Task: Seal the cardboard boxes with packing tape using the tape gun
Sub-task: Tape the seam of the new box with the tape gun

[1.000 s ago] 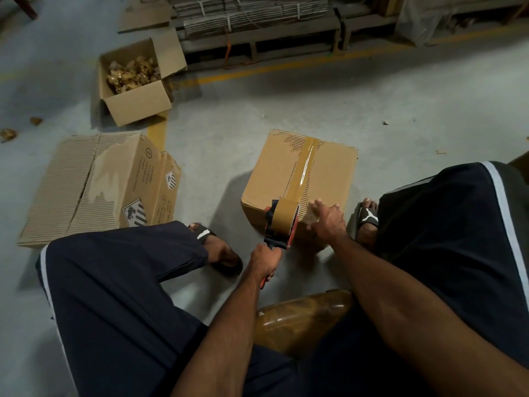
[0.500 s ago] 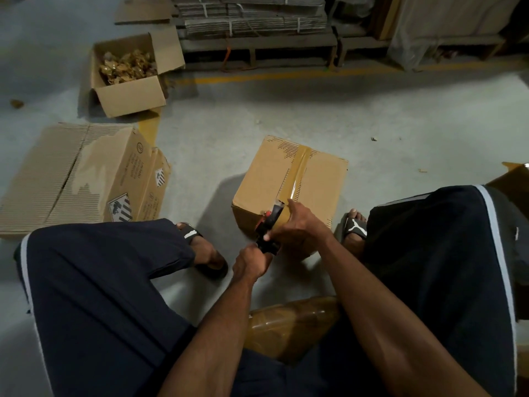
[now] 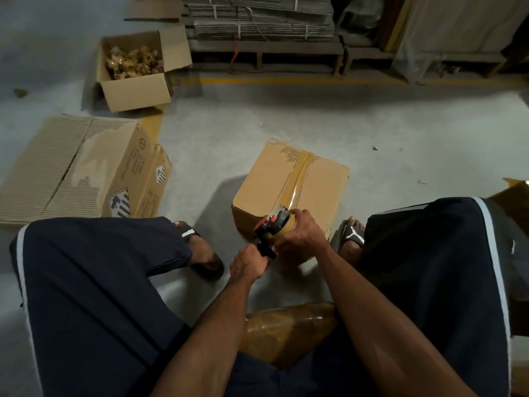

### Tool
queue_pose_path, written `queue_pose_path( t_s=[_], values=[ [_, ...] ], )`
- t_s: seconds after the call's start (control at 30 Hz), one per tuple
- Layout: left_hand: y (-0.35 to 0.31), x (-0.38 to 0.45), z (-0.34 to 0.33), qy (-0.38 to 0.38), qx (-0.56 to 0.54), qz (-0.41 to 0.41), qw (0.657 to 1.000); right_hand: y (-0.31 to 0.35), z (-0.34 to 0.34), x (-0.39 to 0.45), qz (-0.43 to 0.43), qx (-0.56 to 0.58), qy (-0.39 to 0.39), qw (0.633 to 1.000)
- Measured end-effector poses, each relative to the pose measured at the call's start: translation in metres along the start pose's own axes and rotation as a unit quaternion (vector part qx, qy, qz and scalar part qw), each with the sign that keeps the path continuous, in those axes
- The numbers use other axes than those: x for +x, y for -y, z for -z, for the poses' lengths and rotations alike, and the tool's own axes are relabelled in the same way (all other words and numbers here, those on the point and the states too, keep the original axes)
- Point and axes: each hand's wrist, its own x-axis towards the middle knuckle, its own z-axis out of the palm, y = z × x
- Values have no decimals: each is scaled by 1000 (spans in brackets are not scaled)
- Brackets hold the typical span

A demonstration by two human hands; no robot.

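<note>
Matte cardboard box (image 3: pixel 274 184), glossy tape strip (image 3: pixel 297 179) running near-far; left hand (image 3: pixel 247 265) fisted on tape gun (image 3: pixel 270 229) handle, right hand (image 3: pixel 300 236) cupping roll

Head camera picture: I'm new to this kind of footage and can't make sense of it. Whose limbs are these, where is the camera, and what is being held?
The camera sits on a person's head and looks down, so you see their own arms and knees. They sit over a concrete floor. Between their feet stands a closed cardboard box with brown tape along its top seam. The left hand grips the handle of a tape gun at the box's near edge; the right hand wraps over its tape roll. Farther left lie a larger box on its side and an open box of golden items.
</note>
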Motion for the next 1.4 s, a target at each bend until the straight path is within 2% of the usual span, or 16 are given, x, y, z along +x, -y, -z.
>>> queue_pose_path(
  t_s=[0.17, 0.43, 0.93, 1.4],
  values=[
    [0, 0, -1, 2, -6, -6, 1000, 0, -6, -4, 13, -34, -43, 998],
    [-1, 0, -3, 2, 19, -13, 1000, -9, -9, -9, 14, -14, -74, 997],
    [-1, 0, -6, -19, 68, -27, 997, -15, -14, -13, -16, -11, -90, 996],
    [-6, -3, -8, -29, 99, -27, 994, -24, -14, -12, -31, 25, -64, 997]
  ],
)
